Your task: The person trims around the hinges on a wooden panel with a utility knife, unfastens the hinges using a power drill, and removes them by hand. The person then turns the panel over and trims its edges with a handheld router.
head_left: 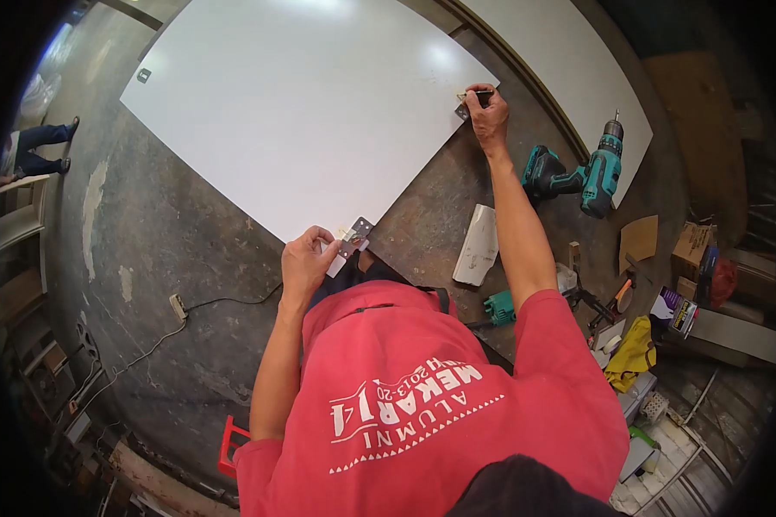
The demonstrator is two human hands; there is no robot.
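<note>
A large white panel [310, 112] lies before me. My left hand [305, 263] is closed, thumb and fingers pinching a grey metal bracket [359, 229] with holes, at the panel's near corner. Toward the right corner, my right hand [489, 119] is closed around a small dark object [485, 96], partly hidden by the fingers; its kind is unclear. Just below those fingers another metal bracket [462, 111] sits at the panel's edge. A third small metal piece [144, 76] is on the left corner.
A teal cordless drill [602, 172] stands on a second white panel [569, 60], with another teal tool [541, 172] beside it. An off-white block [476, 246] lies below my right forearm. Cable and socket [178, 306] are on the floor. A person's legs [45, 148] show far left.
</note>
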